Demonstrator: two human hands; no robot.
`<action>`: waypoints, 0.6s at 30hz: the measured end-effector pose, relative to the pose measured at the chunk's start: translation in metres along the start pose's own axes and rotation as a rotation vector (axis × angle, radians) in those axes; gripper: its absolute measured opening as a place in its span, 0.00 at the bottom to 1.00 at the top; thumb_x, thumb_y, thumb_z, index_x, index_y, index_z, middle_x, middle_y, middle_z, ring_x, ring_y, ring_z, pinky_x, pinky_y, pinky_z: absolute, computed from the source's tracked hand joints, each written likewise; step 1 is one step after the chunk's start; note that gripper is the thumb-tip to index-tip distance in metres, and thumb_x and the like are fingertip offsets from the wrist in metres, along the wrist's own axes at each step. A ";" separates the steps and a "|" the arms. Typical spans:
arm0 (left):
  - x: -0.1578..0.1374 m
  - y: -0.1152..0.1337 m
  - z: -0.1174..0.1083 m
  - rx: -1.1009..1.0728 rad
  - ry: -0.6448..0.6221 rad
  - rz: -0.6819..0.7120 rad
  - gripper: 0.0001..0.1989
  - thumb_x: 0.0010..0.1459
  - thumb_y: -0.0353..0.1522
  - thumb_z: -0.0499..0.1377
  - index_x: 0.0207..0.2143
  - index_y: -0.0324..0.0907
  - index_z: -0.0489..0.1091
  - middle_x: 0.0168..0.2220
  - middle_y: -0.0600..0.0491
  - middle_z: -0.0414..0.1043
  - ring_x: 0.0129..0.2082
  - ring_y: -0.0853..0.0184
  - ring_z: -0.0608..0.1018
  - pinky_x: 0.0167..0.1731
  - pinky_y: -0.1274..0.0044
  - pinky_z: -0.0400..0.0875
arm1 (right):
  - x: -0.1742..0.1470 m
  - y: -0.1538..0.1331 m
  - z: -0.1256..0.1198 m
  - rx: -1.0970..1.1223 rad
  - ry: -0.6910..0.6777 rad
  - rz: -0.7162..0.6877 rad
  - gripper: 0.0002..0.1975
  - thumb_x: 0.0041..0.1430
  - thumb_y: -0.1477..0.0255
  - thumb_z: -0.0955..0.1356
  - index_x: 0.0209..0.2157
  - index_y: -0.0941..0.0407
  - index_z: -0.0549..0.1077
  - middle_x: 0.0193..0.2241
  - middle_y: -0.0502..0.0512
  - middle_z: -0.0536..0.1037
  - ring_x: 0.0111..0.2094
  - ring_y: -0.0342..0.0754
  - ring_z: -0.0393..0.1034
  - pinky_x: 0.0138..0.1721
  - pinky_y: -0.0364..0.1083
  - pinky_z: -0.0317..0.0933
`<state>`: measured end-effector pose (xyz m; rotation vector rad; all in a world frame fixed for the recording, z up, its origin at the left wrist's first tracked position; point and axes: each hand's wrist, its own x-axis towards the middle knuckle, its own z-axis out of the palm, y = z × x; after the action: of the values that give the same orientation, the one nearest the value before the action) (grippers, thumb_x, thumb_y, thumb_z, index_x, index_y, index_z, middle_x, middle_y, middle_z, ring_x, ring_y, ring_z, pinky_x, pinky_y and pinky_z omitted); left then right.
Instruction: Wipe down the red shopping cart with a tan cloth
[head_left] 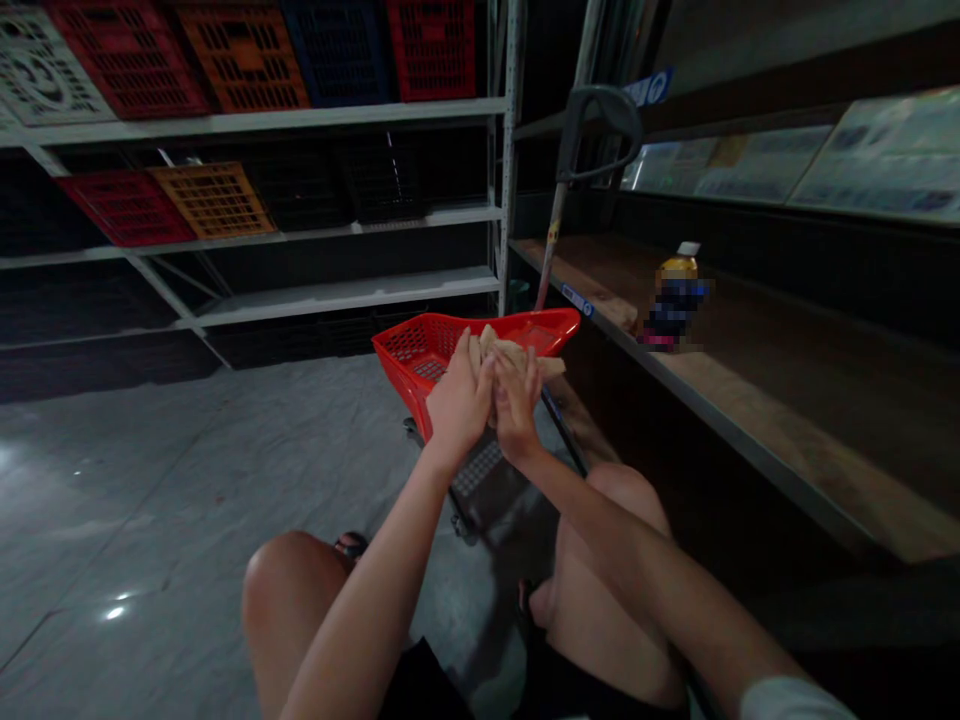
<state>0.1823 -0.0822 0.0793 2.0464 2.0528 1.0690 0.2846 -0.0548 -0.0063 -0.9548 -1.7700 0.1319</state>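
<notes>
Both my hands meet in front of me over the near side of a red plastic basket on a wheeled cart. A crumpled beige cloth is bunched between them, one corner sticking out to the right. My left hand has its fingers closed on the cloth from the left. From the right, my right hand presses its bent fingers on the same cloth, close against the left. The cloth and hands cover part of the basket's rim, and whether they touch it I cannot tell.
Beside the cart on the right runs a wooden shelf holding a bottle with a white cap. A pole with a grey D-shaped handle rises behind the basket. White racks with coloured crates stand beyond the grey floor.
</notes>
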 end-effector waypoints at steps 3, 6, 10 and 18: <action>0.000 -0.014 -0.004 -0.124 -0.044 0.148 0.26 0.76 0.40 0.49 0.73 0.51 0.57 0.66 0.46 0.70 0.60 0.59 0.78 0.54 0.68 0.77 | 0.015 -0.003 -0.013 0.241 0.060 -0.021 0.26 0.76 0.63 0.51 0.70 0.45 0.61 0.69 0.56 0.70 0.71 0.58 0.62 0.73 0.65 0.54; 0.001 -0.038 -0.015 -0.209 -0.084 0.283 0.22 0.72 0.29 0.49 0.63 0.48 0.71 0.57 0.47 0.76 0.56 0.62 0.78 0.57 0.67 0.75 | 0.041 0.011 -0.024 0.338 0.227 0.089 0.26 0.76 0.61 0.52 0.69 0.49 0.61 0.67 0.61 0.70 0.60 0.55 0.75 0.60 0.58 0.70; -0.009 -0.063 -0.032 -0.145 -0.038 0.240 0.22 0.62 0.21 0.50 0.48 0.45 0.80 0.52 0.46 0.77 0.53 0.60 0.78 0.58 0.65 0.74 | 0.070 0.040 -0.032 0.116 0.147 0.127 0.21 0.74 0.63 0.57 0.48 0.51 0.80 0.50 0.58 0.83 0.55 0.55 0.75 0.62 0.58 0.68; -0.036 0.004 0.010 0.234 0.063 0.360 0.27 0.69 0.37 0.55 0.67 0.36 0.66 0.62 0.36 0.73 0.60 0.49 0.75 0.62 0.57 0.68 | 0.075 0.049 -0.032 0.028 0.043 0.082 0.20 0.70 0.74 0.58 0.49 0.52 0.80 0.43 0.56 0.85 0.49 0.53 0.77 0.57 0.55 0.69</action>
<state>0.1946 -0.1110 0.0583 2.6059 1.9662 0.9846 0.3296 0.0156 0.0387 -1.0037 -1.6860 0.1869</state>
